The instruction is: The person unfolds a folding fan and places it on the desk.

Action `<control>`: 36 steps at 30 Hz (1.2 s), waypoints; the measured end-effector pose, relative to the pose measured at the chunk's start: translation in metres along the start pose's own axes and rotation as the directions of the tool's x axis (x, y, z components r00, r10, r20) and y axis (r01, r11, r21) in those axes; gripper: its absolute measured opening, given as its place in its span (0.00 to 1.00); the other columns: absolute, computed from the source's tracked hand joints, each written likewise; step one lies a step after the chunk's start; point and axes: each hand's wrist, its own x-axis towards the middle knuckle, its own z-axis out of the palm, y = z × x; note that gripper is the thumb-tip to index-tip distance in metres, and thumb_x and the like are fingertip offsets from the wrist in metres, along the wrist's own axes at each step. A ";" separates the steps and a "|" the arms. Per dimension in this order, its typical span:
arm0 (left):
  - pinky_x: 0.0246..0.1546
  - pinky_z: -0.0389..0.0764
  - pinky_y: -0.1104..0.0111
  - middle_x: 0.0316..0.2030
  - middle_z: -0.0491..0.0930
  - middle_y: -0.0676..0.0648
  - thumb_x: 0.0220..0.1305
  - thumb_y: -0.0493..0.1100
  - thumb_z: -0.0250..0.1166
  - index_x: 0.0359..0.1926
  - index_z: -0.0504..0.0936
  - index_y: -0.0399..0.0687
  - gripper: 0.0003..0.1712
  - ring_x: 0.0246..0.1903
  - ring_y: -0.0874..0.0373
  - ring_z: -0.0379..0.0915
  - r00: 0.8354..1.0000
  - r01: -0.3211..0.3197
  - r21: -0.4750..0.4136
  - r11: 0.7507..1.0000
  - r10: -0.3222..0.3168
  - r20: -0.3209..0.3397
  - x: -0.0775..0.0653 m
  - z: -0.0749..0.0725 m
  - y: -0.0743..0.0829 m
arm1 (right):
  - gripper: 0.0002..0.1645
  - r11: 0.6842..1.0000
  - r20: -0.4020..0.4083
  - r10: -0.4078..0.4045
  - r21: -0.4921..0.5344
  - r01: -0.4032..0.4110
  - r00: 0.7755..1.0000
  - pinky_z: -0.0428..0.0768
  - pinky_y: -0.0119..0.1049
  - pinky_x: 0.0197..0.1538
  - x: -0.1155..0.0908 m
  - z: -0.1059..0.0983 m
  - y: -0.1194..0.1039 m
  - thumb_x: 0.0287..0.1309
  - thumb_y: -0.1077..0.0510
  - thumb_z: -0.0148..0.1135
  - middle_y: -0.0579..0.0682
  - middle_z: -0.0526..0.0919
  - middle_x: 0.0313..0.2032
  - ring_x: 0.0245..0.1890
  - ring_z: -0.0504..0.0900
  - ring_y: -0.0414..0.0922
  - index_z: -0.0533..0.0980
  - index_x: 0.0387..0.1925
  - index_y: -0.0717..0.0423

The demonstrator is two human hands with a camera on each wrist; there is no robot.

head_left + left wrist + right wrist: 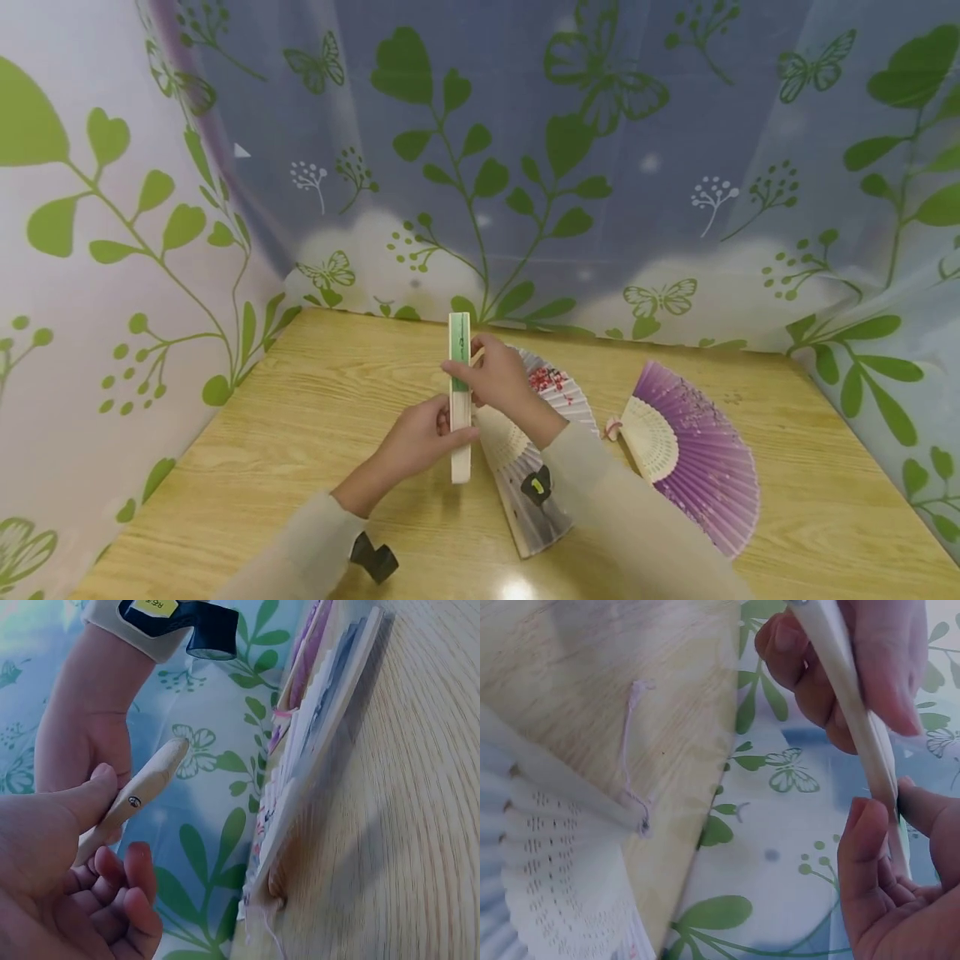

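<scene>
A folded fan (pixel 461 417) with pale wooden guards and a green upper part stands upright between my hands, above the table. My left hand (pixel 412 437) pinches its lower part between thumb and fingers. Higher up, at the green part, my right hand (pixel 498 375) holds it, thumb across the front. The left wrist view shows a small rivet in the fan's pale wooden end (pixel 154 780). Behind my right hand an open white and grey fan (pixel 551 492) with red blossoms lies on the table, partly covered by my forearm.
An open purple fan (pixel 716 467) with a pale perforated wooden base lies to the right on the wooden table (pixel 300 375). A thin pink cord (pixel 626 742) trails from the white fan. Curtains (pixel 510 150) printed with leaves and butterflies surround the table's back and sides.
</scene>
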 end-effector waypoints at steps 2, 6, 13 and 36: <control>0.22 0.69 0.73 0.23 0.72 0.52 0.63 0.47 0.68 0.50 0.77 0.38 0.21 0.22 0.63 0.65 1.000 -0.012 -0.021 1.000 0.012 0.006 0.000 0.001 0.002 | 0.26 0.999 -0.001 -0.007 0.031 0.007 1.000 0.82 0.38 0.21 -0.003 -0.005 0.000 0.59 0.47 0.68 0.53 0.80 0.21 0.16 0.81 0.50 0.70 0.46 0.61; 0.23 0.72 0.72 0.26 0.76 0.51 0.65 0.46 0.66 0.52 0.76 0.36 0.21 0.24 0.61 0.69 0.999 -0.022 -0.072 0.997 0.025 0.042 0.001 0.002 0.003 | 0.23 0.998 0.001 -0.026 0.054 0.026 1.000 0.80 0.37 0.20 -0.009 -0.012 0.002 0.59 0.48 0.68 0.55 0.80 0.21 0.17 0.81 0.51 0.69 0.45 0.57; 0.34 0.84 0.59 0.34 0.82 0.44 0.69 0.42 0.61 0.51 0.75 0.31 0.17 0.32 0.58 0.79 0.985 0.006 -0.236 0.972 0.034 0.167 0.003 0.005 0.003 | 0.20 0.997 0.025 -0.063 0.057 0.061 0.998 0.80 0.40 0.21 -0.019 -0.020 0.013 0.62 0.50 0.65 0.54 0.79 0.19 0.15 0.79 0.47 0.69 0.46 0.57; 0.35 0.85 0.58 0.34 0.83 0.37 0.65 0.32 0.62 0.47 0.79 0.24 0.13 0.28 0.59 0.79 0.976 0.145 -0.429 0.892 -0.059 0.208 0.003 0.034 -0.003 | 0.25 0.905 0.233 0.059 0.398 -0.150 0.971 0.85 0.45 0.39 -0.038 -0.035 0.076 0.65 0.66 0.58 0.57 0.80 0.34 0.26 0.83 0.45 0.63 0.60 0.71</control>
